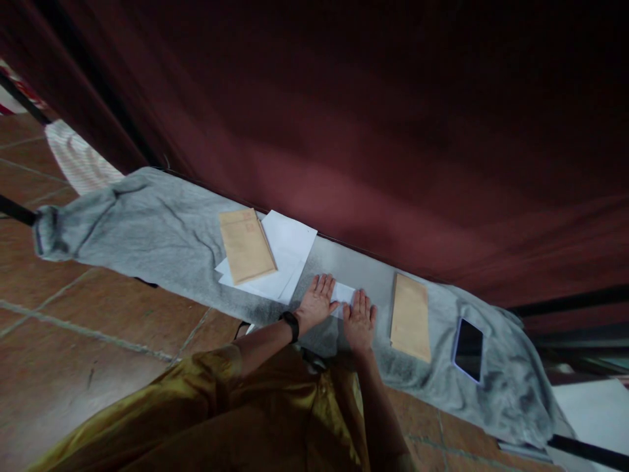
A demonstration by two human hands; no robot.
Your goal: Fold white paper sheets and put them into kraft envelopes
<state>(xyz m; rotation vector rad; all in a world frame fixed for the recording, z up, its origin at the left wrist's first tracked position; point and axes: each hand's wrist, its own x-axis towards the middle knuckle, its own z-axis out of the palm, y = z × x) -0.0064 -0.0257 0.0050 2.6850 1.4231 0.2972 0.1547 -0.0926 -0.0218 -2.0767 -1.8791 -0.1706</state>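
Observation:
A small folded white paper [343, 294] lies on the grey cloth, partly covered by both hands. My left hand [317, 302], with a black band on its wrist, rests flat on the paper's left side. On its right side my right hand [360, 322] lies flat with the fingers stretched out. Left of the hands, brown envelopes [247, 246] sit on top of several white sheets [291, 242]. To the right is another stack of brown envelopes [411, 317].
Grey cloth [162, 226] covers the narrow bench. A phone [468, 349] lies near its right end. Behind it hangs a dark red curtain [314, 170]. Black bars [590, 452] stick out at the ends, and brown floor tiles [122, 328] show below.

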